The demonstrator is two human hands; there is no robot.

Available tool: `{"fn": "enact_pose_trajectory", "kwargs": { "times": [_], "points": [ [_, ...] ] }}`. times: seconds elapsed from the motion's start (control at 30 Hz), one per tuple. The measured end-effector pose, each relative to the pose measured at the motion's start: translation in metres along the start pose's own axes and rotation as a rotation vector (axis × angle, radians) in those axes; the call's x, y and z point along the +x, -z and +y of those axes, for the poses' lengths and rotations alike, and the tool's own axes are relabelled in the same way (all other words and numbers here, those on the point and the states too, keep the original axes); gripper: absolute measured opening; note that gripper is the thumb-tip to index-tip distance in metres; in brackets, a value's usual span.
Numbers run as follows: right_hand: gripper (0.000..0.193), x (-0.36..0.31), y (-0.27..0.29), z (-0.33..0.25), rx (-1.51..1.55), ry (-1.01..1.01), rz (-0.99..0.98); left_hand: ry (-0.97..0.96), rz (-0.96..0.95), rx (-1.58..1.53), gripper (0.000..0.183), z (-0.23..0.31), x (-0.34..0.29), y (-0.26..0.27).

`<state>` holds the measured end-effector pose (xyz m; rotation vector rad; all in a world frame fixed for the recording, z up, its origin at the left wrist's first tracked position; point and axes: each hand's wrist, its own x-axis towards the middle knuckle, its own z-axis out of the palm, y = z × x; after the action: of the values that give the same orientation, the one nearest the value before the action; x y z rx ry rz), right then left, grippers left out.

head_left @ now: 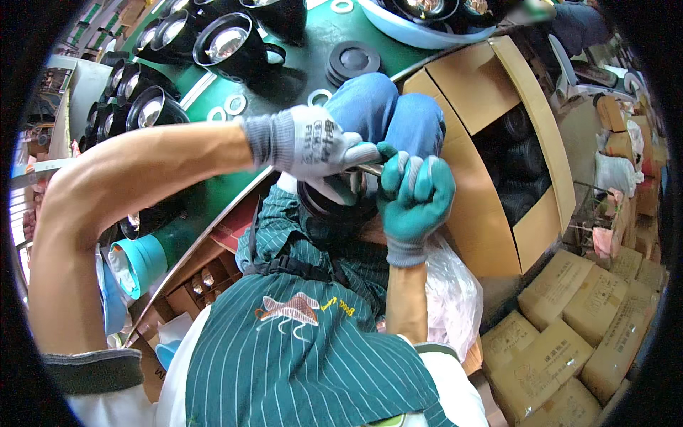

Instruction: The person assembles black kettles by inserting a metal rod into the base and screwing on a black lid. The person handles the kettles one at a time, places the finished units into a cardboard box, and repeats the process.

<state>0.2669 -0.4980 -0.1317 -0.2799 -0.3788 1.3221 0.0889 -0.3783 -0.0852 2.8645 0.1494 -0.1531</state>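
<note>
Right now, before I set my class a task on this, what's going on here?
A person in work gloves has both hands close together over a dark round part. The right hand is curled in a fist around what looks like a metal rod; the left hand meets it, though its exact grip is hidden. Black bowls with shiny insides stand on the green table, and an open carton holds more black parts.
</note>
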Motion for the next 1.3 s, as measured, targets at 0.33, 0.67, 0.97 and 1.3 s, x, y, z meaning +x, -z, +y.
{"fn": "enact_pose_trajectory", "kwargs": {
  "times": [0.33,0.67,0.97,1.3],
  "points": [
    [0.03,-0.013,-0.005,-0.005,-0.589,0.2,-0.078,-0.115,0.032,0.07,0.088,-0.034,0.012,-0.003],
    [0.096,-0.05,-0.016,-0.02,-1.904,-0.08,-0.318,0.892,0.568,-0.148,0.055,-0.046,-0.113,-0.102],
    [0.088,-0.009,-0.082,-0.049,-1.459,0.181,-0.044,1.045,0.753,0.03,0.08,-0.021,-0.135,-0.134],
    [0.072,0.118,-0.036,0.026,-0.277,-0.409,-0.006,0.666,1.283,-0.57,0.068,-0.012,-0.113,0.033]
  ]
}}
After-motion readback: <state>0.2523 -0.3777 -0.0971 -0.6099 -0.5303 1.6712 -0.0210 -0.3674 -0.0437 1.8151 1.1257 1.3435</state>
